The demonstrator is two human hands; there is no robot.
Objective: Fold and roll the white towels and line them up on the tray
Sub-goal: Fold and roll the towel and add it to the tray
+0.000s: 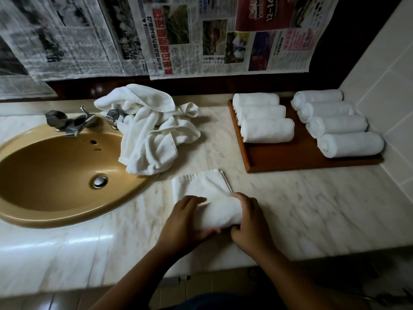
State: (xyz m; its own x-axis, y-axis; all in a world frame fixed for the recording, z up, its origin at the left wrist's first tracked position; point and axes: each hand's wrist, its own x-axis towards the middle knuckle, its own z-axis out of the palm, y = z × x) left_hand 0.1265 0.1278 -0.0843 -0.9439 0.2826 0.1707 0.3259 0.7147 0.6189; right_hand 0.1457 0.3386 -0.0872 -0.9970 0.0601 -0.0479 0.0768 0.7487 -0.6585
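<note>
A person's left hand (187, 218) and right hand (250, 222) each curled around 1 end of a half-rolled white towel (221, 214) on a marble counter (312, 209). The roll's long axis ran left to right between the hands. Its unrolled, folded tail lay flat, pointing away from the person, so finishing the roll probably meant pushing forward.

A wooden tray (290, 157) sat farther back and to the right, nearer the right hand and well apart from the roll. It held 7 rolled towels in 2 columns, 3 on the left (263, 118) and 4 on the right (335, 125), all lying left to right like the roll in hand. Bare wood showed in front of the left column.

A pile of loose towels (147, 130) draped over the rim of a tan sink (44, 171). The hands hid both roll ends, the left fingertips were blurred, and the number of towels in the pile could not be told.
</note>
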